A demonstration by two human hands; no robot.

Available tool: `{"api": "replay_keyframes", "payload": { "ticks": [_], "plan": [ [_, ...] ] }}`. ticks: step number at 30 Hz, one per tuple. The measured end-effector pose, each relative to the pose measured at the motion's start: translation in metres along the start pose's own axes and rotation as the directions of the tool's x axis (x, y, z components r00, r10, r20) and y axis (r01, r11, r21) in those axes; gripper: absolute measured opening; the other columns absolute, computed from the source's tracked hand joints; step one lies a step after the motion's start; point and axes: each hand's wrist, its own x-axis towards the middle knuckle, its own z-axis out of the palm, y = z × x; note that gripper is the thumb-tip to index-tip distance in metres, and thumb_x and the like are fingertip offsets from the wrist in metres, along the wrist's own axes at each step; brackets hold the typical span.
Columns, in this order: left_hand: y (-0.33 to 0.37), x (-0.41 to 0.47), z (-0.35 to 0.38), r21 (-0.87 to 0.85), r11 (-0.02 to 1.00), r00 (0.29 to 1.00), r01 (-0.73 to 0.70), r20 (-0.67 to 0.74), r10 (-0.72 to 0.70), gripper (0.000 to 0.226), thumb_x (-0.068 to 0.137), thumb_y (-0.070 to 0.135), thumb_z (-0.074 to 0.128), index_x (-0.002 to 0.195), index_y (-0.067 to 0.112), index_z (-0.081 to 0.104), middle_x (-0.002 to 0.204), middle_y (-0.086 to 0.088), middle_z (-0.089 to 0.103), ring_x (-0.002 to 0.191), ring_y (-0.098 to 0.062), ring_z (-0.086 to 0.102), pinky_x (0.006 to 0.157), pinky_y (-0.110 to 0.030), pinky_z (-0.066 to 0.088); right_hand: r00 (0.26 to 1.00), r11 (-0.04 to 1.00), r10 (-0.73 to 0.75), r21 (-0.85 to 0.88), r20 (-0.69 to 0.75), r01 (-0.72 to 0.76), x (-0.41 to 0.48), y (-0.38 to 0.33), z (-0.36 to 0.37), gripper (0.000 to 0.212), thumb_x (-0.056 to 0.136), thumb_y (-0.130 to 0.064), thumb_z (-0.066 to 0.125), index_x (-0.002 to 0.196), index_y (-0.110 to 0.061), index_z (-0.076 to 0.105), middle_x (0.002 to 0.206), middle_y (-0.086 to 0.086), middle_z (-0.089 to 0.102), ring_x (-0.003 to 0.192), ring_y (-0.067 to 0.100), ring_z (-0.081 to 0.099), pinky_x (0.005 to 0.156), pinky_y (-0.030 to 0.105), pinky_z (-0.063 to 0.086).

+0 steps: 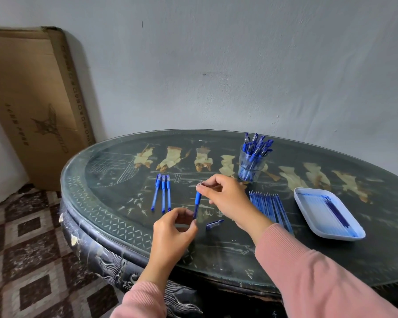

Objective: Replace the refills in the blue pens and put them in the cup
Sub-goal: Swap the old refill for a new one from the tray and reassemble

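Just below the middle of the frame, both hands are holding one blue pen (197, 200) between them, its length running almost straight up and down in the picture, leaning slightly right at the top. The left hand (174, 228), lower centre, is pinching the pen's lower end with curled fingers (189, 213) and thumb. The right hand (225, 198), just right of centre, is gripping the pen's upper end, where a thin metal tip is poking out between thumb and forefinger. Both arms are wearing pink sleeves.

A loose blue pen cap (214, 225) is lying on the dark, painted tabletop (228, 253) just right of the left hand and below the right wrist. Left of the hands, three capped blue pens (163, 193) are lying side by side, touching or nearly so.

The clear cup (251, 166) is standing above and right of the right hand, packed with blue pens sticking out of its mouth. Right of the right wrist, a row of blue refills (270, 206) is lying in a tight fan. Farther right, a pale tray (305, 200), stained blue inside, is holding a few thin dark blue sticks.

At upper left, a flat cardboard box (32, 99) is leaning against the wall, and patterned floor tiles (21, 237) are showing at lower left.
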Motion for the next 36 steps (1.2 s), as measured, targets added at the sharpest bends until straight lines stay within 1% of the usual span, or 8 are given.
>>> {"api": "replay_keyframes", "payload": {
  "ticks": [4, 7, 15, 20, 26, 29, 31, 36],
  "plan": [
    [-0.001, 0.000, 0.000, -0.012, 1.000, 1.000, 0.018, -0.001, -0.018, 0.018, 0.075, 0.007, 0.077, 0.084, 0.020, 0.069, 0.081, 0.008, 0.071, 0.074, -0.003, 0.068, 0.067, -0.021, 0.057, 0.999, 0.999, -0.012, 0.050, 0.047, 0.009, 0.001, 0.001, 0.000, 0.015, 0.093, -0.030, 0.065, 0.107, -0.032, 0.067, 0.099, -0.015, 0.066, 0.095, 0.006, 0.065, 0.084, 0.030, 0.056],
    [-0.002, 0.001, 0.000, -0.012, 1.000, 1.000, 0.020, 0.011, -0.020, 0.017, 0.076, 0.007, 0.077, 0.085, 0.019, 0.068, 0.082, 0.007, 0.071, 0.075, -0.003, 0.068, 0.067, -0.021, 0.057, 0.997, 0.999, -0.039, -0.008, 0.068, 0.040, -0.001, -0.001, -0.001, 0.019, 0.098, -0.024, 0.058, 0.102, -0.036, 0.072, 0.101, -0.018, 0.069, 0.099, 0.001, 0.062, 0.088, 0.029, 0.055],
    [-0.004, 0.001, 0.000, 0.012, 1.000, 1.000, -0.020, 0.010, 0.020, 0.018, 0.077, 0.007, 0.078, 0.087, 0.018, 0.068, 0.082, 0.008, 0.070, 0.077, -0.001, 0.067, 0.065, -0.017, 0.056, 0.995, 0.990, -0.101, -0.104, -0.025, 0.098, 0.002, -0.002, 0.005, 0.012, 0.095, -0.021, 0.062, 0.096, -0.020, 0.074, 0.104, -0.008, 0.074, 0.094, 0.002, 0.064, 0.083, 0.020, 0.053],
    [-0.004, 0.001, 0.000, 0.025, 0.999, 1.000, -0.023, 0.010, 0.023, 0.018, 0.077, 0.007, 0.078, 0.089, 0.017, 0.069, 0.083, 0.007, 0.070, 0.078, -0.001, 0.067, 0.065, -0.016, 0.055, 0.995, 0.991, -0.088, -0.108, -0.037, 0.084, 0.004, 0.000, 0.007, 0.014, 0.094, -0.026, 0.064, 0.096, -0.015, 0.072, 0.102, -0.004, 0.073, 0.096, 0.011, 0.065, 0.089, 0.035, 0.055],
    [-0.002, 0.001, 0.000, 0.008, 1.000, 1.000, 0.021, -0.004, -0.021, 0.017, 0.077, 0.008, 0.077, 0.086, 0.019, 0.068, 0.082, 0.007, 0.070, 0.077, 0.000, 0.066, 0.065, -0.015, 0.055, 1.000, 0.999, -0.018, -0.036, 0.007, 0.019, 0.000, 0.013, -0.004, 0.023, 0.099, -0.026, 0.054, 0.118, -0.027, 0.067, 0.104, -0.013, 0.067, 0.096, 0.001, 0.061, 0.088, 0.027, 0.054],
    [-0.001, 0.001, 0.001, 0.001, 0.999, 0.999, 0.037, -0.005, -0.037, 0.017, 0.076, 0.008, 0.078, 0.083, 0.020, 0.068, 0.080, 0.008, 0.070, 0.077, 0.000, 0.066, 0.065, -0.015, 0.055, 0.993, 0.922, 0.031, -0.388, 0.110, 0.015, -0.002, 0.039, -0.011, 0.027, 0.095, -0.024, 0.061, 0.122, -0.028, 0.065, 0.112, -0.011, 0.062, 0.097, 0.001, 0.056, 0.086, 0.020, 0.047],
    [0.000, 0.000, 0.001, 0.005, 0.999, 0.999, 0.038, -0.003, -0.038, 0.017, 0.075, 0.009, 0.078, 0.082, 0.020, 0.068, 0.079, 0.009, 0.070, 0.076, 0.000, 0.066, 0.065, -0.016, 0.055, 0.973, 0.799, 0.054, -0.594, 0.224, 0.093, -0.006, 0.053, -0.011, 0.035, 0.089, -0.027, 0.069, 0.124, -0.028, 0.065, 0.115, -0.009, 0.060, 0.104, 0.006, 0.050, 0.096, 0.028, 0.043],
    [0.003, -0.001, 0.000, 0.019, 1.000, 1.000, 0.025, 0.000, -0.025, 0.018, 0.075, 0.009, 0.078, 0.081, 0.022, 0.067, 0.077, 0.010, 0.070, 0.075, 0.000, 0.066, 0.065, -0.014, 0.053, 0.966, 0.735, 0.023, -0.660, 0.257, 0.159, -0.010, 0.067, -0.007, 0.018, 0.092, -0.024, 0.066, 0.109, -0.025, 0.072, 0.101, -0.011, 0.053, 0.102, 0.013, 0.053, 0.096, 0.035, 0.047]
  ]
}}
